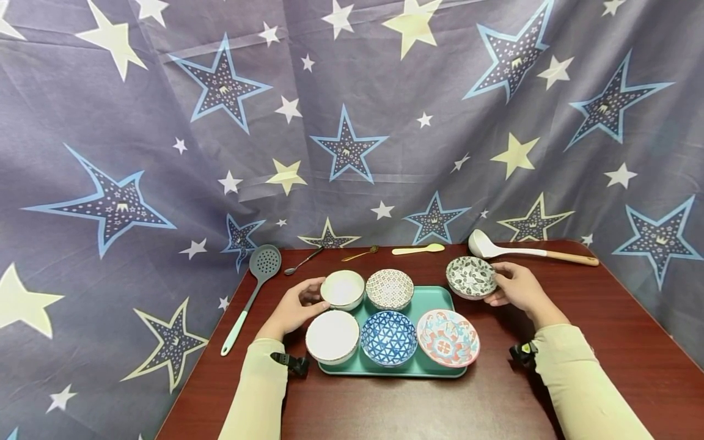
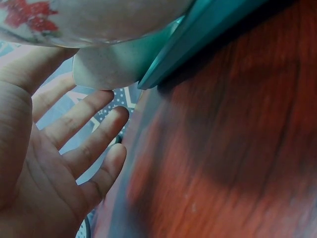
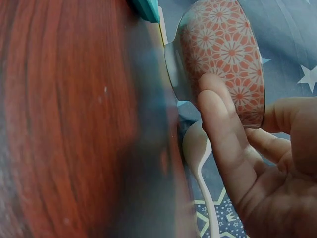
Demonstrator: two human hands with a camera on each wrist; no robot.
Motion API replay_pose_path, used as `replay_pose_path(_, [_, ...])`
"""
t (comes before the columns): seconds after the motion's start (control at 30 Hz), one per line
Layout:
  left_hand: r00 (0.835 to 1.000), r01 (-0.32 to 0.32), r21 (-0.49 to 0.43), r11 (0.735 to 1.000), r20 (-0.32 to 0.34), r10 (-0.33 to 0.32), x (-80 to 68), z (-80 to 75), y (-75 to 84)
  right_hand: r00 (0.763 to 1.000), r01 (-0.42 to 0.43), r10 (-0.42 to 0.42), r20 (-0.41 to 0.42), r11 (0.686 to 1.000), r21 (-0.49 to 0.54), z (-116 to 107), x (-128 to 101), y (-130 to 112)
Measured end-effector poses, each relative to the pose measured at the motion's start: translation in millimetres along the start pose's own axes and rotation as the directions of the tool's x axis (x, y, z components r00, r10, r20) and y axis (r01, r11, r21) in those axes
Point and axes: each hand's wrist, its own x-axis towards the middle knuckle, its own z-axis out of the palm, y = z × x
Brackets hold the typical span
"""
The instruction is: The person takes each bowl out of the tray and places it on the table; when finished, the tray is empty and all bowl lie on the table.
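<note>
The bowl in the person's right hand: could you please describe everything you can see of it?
The bowl is small, round and looks ceramic. Its inside shows a dark leaf-like pattern on white in the head view; its outside carries an orange-red flower pattern in the right wrist view. It sits tilted, at the far right corner of the teal tray, above the brown table. The right hand grips its right side.

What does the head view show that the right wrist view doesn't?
Only the head view: the left hand at a white bowl, the whole teal tray with its bowls, a slotted spoon.
Only the right wrist view: the orange flower pattern outside the bowl that the fingers hold.
Both: the right hand, that bowl, the white ladle, the wooden table.
</note>
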Motion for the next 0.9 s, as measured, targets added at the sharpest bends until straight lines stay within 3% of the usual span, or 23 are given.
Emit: replay_pose_path(0.9, [1.000, -0.005, 0.006, 1.000, 0.003, 0.005, 0.2, -0.7, -0.9, 0.988, -0.092, 0.090, 0.127, 0.996, 0.014, -17, -2, 12])
